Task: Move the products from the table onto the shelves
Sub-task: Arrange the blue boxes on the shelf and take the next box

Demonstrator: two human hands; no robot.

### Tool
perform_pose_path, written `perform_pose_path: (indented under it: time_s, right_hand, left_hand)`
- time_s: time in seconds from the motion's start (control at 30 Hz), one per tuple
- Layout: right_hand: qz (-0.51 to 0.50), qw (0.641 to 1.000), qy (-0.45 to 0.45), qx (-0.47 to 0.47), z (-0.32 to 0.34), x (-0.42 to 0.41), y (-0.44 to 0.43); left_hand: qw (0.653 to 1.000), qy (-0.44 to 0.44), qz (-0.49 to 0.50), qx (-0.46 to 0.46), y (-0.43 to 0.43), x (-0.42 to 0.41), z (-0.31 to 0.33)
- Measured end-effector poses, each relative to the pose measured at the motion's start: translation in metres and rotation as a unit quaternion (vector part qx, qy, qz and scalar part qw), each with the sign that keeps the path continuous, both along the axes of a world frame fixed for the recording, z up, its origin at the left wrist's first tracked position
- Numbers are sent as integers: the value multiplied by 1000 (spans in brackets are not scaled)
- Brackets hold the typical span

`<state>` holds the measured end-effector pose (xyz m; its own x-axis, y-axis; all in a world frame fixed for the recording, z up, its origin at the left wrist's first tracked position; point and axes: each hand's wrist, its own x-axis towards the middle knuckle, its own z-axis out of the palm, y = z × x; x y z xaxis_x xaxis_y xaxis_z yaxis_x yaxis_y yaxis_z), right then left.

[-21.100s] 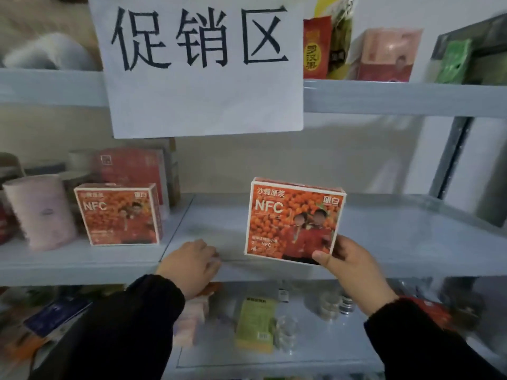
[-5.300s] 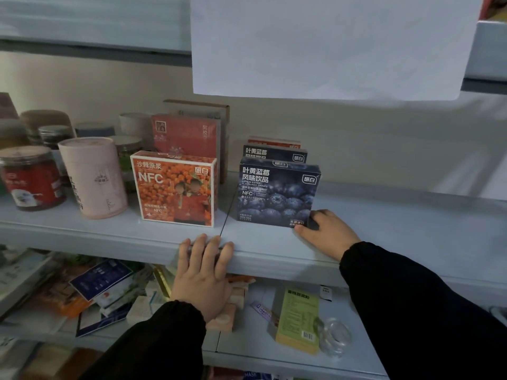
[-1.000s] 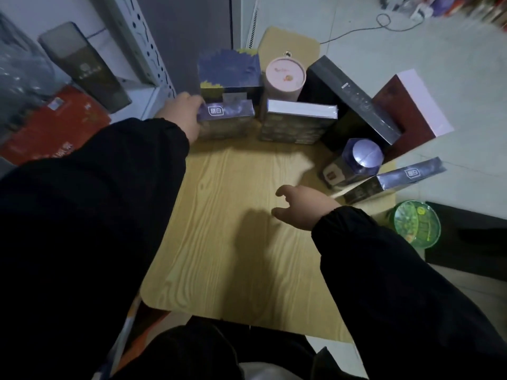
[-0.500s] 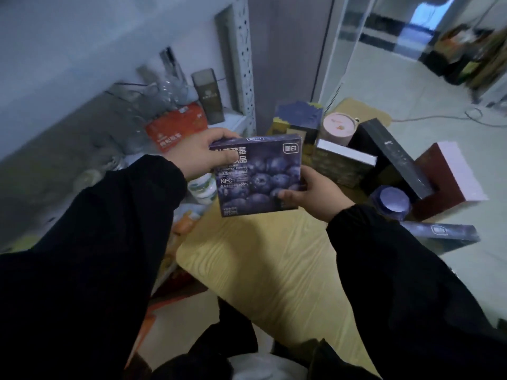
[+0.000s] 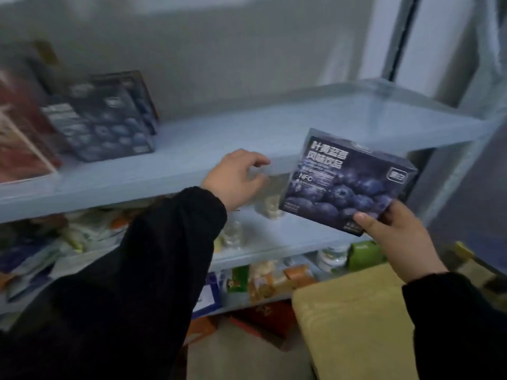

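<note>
My right hand (image 5: 395,237) grips a dark blue blueberry drink box (image 5: 345,179) by its lower right corner and holds it tilted in front of the grey-blue middle shelf (image 5: 247,127). My left hand (image 5: 236,179) hovers at the shelf's front edge with fingers loosely spread and nothing in it. Two matching blueberry boxes (image 5: 104,124) stand one behind the other at the left of that shelf.
A red-orange box (image 5: 19,144) stands blurred at the far left of the middle shelf. The lower shelves (image 5: 274,242) hold jars, packets and small boxes. A corner of the wooden table (image 5: 354,325) shows at the bottom right. A metal upright (image 5: 395,37) stands at the shelf's right end.
The view has swung from the table up to the shelves. My left hand has let go of the blueberry box, and my right hand alone now carries it in front of the middle shelf.
</note>
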<state>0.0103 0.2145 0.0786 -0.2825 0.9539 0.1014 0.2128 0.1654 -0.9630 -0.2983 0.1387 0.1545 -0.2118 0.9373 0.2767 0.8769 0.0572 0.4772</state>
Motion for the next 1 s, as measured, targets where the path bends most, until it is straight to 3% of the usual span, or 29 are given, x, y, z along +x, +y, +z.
perform_pose_path:
  time_s: [0.1, 0.27, 0.43, 0.67, 1.0]
  right_hand:
    - [12, 998, 42, 43, 29, -60, 4]
    - [45, 991, 68, 111, 70, -159, 26]
    - [89, 983, -71, 147, 91, -242, 83]
    - [125, 965, -180, 142, 87, -307, 145]
    - [148, 945, -239, 165, 86, -395, 198]
  left_hand:
    - [992, 110, 56, -13, -21, -53, 8]
    - [949, 260, 84, -156, -44, -130, 7]
    - [912, 386, -29, -135, -32, -163, 13]
    - [948, 287, -99, -100, -18, -185, -4]
    - [965, 224, -98, -90, -19, -187, 0]
